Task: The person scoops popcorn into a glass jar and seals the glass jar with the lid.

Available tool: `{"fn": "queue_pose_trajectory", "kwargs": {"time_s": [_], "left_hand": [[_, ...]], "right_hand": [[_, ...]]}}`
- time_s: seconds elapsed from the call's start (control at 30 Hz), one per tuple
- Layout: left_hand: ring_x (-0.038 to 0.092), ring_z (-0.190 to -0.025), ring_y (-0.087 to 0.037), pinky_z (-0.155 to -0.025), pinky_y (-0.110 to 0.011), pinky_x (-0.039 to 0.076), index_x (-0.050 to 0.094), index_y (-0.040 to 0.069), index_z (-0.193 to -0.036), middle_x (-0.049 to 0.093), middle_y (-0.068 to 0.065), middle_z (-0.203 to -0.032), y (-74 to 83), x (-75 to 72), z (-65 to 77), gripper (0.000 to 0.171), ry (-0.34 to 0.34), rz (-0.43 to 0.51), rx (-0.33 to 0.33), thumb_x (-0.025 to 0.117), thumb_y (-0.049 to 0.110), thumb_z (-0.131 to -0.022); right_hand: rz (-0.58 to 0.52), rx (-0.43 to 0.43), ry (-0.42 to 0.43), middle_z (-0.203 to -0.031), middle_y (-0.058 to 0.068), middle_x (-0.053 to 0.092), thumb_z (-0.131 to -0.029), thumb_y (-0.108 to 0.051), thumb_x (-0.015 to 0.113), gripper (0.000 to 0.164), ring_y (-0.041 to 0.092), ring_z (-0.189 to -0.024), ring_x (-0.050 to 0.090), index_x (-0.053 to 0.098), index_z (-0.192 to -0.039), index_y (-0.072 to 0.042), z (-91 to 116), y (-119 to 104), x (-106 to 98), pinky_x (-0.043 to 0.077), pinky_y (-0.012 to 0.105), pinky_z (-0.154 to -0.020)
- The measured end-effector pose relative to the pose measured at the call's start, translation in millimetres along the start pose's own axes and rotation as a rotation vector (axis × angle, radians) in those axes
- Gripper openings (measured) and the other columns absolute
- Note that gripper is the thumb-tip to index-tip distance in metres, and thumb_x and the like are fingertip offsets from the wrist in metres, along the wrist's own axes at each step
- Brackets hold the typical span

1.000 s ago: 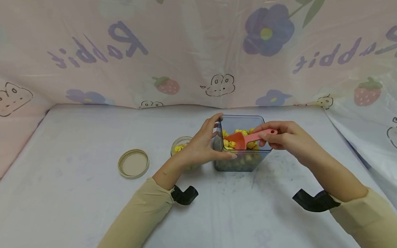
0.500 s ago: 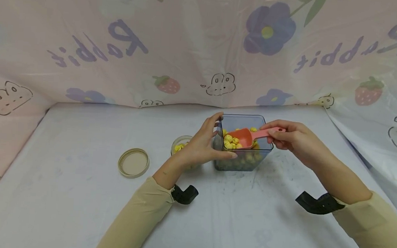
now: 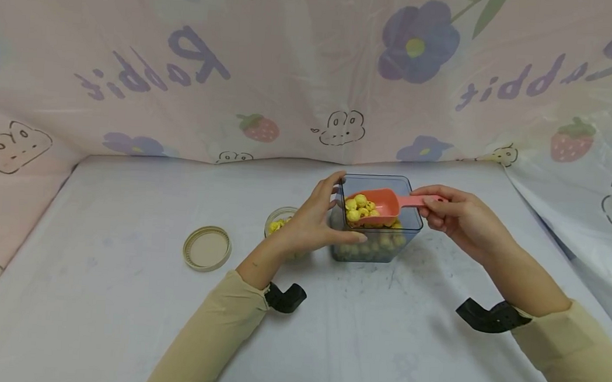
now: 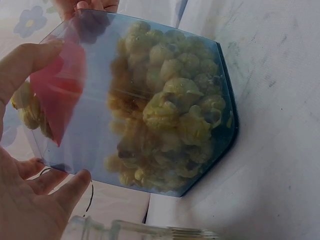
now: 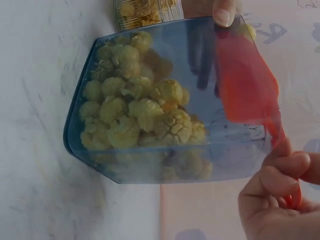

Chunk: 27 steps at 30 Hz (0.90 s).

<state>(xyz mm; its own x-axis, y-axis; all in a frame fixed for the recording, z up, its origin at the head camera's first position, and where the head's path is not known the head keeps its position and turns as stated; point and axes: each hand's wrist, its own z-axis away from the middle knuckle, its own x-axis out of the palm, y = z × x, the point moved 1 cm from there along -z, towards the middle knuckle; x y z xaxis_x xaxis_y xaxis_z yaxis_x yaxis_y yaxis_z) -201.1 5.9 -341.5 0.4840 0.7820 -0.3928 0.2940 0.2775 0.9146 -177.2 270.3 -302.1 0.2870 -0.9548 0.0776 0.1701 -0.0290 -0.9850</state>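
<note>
A clear bluish plastic container [image 3: 371, 250] holds yellow popcorn [image 5: 145, 117], heaped in its lower part. My left hand [image 3: 309, 220] grips its left side near the rim, thumb along the front and fingers at the back. Between the thumb and fingers of my right hand [image 3: 454, 214] is the handle of a coral-pink scoop [image 3: 386, 204]. Several popcorn balls [image 3: 360, 209] lie in the scoop's bowl, which sits at the container's mouth, above the popcorn below. In the left wrist view the scoop [image 4: 62, 90] shows through the container wall.
A glass jar [image 3: 278, 215] with some yellow popcorn stands left of the container, partly hidden by my left hand. Further left a round cream lid [image 3: 206, 248] lies on the white-covered table [image 3: 120, 296]. A patterned curtain [image 3: 292, 67] hangs behind.
The scoop has risen from among the popcorn to the container's mouth, loaded with popcorn. My right hand has shifted slightly right with it. The left hand keeps its hold on the container.
</note>
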Motion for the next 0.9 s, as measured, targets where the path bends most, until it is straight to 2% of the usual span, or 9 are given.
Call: {"fn": "queue_pose_trajectory", "kwargs": {"time_s": [0.37,0.63,0.9], "left_hand": [[0.025,-0.142,-0.018,-0.115,-0.032,0.031,0.011,0.018,-0.153,0.019,-0.006,-0.154,0.7,0.6,-0.1,0.106,0.003,-0.011,-0.010,0.083,0.021,-0.075],[0.025,-0.142,-0.018,-0.115,-0.032,0.031,0.010,0.019,-0.153,0.018,-0.005,-0.155,2.1,0.1,0.6,0.106,0.005,-0.023,-0.028,0.083,0.021,-0.075],[0.026,-0.142,-0.017,-0.115,-0.032,0.032,0.010,0.019,-0.153,0.019,-0.005,-0.155,1.2,0.5,0.6,0.107,0.002,-0.023,-0.029,0.083,0.022,-0.075]], "right_hand": [[-0.137,0.006,0.014,-0.083,0.001,0.058,-0.100,-0.011,0.050,0.018,0.011,-0.067,0.045,0.064,-0.110,-0.008,0.7,7.4,-3.9,0.039,0.021,-0.057],[-0.218,-0.047,-0.026,-0.084,0.002,0.060,-0.100,-0.007,0.046,0.021,0.011,-0.068,0.048,0.065,-0.109,-0.004,1.7,7.8,-5.5,0.035,0.022,-0.057],[-0.265,-0.057,-0.020,-0.085,0.004,0.060,-0.101,-0.007,0.046,0.020,0.011,-0.068,0.047,0.063,-0.110,-0.004,3.5,9.7,-5.9,0.039,0.021,-0.058]]}}
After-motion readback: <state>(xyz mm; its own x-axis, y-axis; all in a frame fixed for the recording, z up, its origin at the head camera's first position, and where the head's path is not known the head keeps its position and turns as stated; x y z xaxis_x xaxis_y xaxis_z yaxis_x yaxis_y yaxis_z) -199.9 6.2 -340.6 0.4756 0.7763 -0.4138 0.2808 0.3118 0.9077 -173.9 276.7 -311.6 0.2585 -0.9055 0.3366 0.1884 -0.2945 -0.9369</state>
